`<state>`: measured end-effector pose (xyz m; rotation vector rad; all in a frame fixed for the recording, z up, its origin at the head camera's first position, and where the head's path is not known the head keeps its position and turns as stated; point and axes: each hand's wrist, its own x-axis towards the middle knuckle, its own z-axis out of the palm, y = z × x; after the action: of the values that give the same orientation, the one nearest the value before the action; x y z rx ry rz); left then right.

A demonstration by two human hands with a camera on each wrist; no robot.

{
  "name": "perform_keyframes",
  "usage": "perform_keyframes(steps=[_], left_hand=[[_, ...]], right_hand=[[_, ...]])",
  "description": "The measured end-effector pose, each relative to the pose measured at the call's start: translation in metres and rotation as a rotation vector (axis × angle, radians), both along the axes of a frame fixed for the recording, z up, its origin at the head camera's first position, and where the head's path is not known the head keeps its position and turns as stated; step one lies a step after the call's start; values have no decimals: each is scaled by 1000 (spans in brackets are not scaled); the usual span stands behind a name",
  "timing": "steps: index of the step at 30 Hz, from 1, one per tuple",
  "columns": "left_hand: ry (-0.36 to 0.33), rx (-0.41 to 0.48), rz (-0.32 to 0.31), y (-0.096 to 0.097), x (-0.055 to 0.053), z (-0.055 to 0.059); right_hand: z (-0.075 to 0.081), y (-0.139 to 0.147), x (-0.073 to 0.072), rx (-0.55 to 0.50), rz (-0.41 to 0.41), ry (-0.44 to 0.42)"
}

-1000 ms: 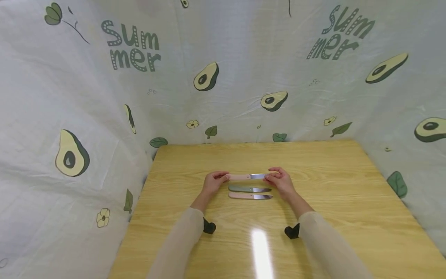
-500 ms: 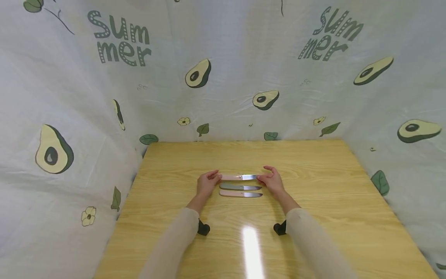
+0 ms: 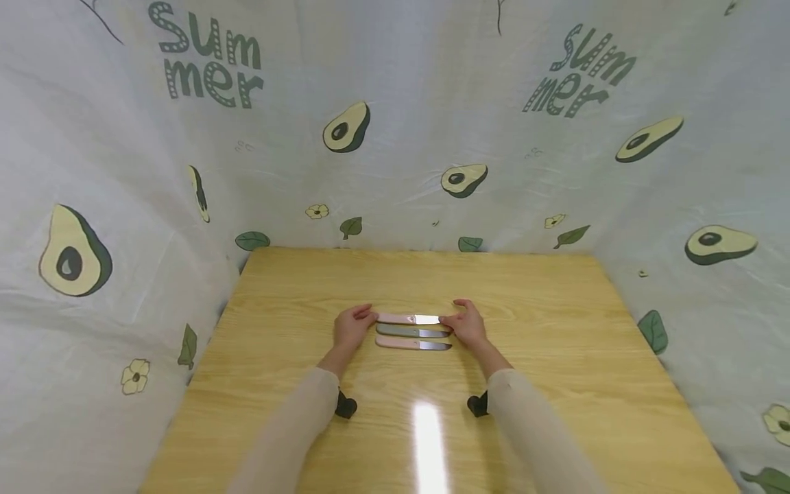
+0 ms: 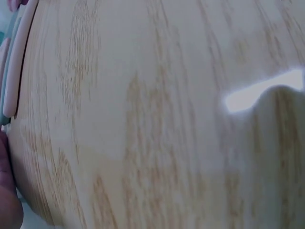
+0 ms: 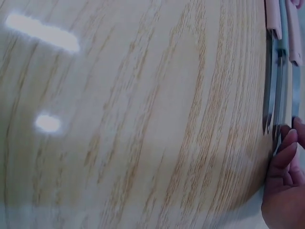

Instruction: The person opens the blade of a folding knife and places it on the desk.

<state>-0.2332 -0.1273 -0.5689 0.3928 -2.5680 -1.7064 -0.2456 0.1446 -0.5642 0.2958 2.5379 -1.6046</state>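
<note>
Three small knives lie parallel in the head view, blades pointing right. My left hand (image 3: pixel 352 328) pinches the handle end of the farthest, a pink-handled knife (image 3: pixel 395 318). The tip of its blade is pinched by my right hand (image 3: pixel 469 326), whose fingers hide the point. Just in front of it is a green-handled knife (image 3: pixel 398 331), and nearest to me another pink-handled knife (image 3: pixel 398 342); neither is held. At the right wrist view's edge, thumb and fingers of the right hand (image 5: pixel 286 176) meet on the far blade. Only part of the left hand (image 4: pixel 7 200) shows in the left wrist view.
The knives are over a wooden table (image 3: pixel 296 418) with a bright light reflection (image 3: pixel 428 446) near its front. A white curtain (image 3: pixel 395 158) printed with avocados and leaves stands along the back and both sides. Black wrist mounts (image 3: pixel 347 406) sit at both sleeves.
Both hands have drawn the far pink-handled knife toward me, narrowing its gap to the green-handled one. The other two knives stay in place, while the head view has shifted slightly.
</note>
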Motion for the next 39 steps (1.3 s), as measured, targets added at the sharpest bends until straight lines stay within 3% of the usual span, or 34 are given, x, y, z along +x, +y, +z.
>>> perform_keyframes(steps=[8, 23, 35, 39], left_hand=[[-6, 6, -17, -3, -4, -4], [55, -56, -24, -1, 5, -6], [71, -65, -45, 3, 8, -5], [72, -65, -22, 3, 8, -5]], right_hand=[[7, -7, -3, 120, -3, -21], [7, -14, 4, 279, 7, -5], [5, -9, 12, 332, 7, 42], [8, -8, 12, 332, 19, 50]])
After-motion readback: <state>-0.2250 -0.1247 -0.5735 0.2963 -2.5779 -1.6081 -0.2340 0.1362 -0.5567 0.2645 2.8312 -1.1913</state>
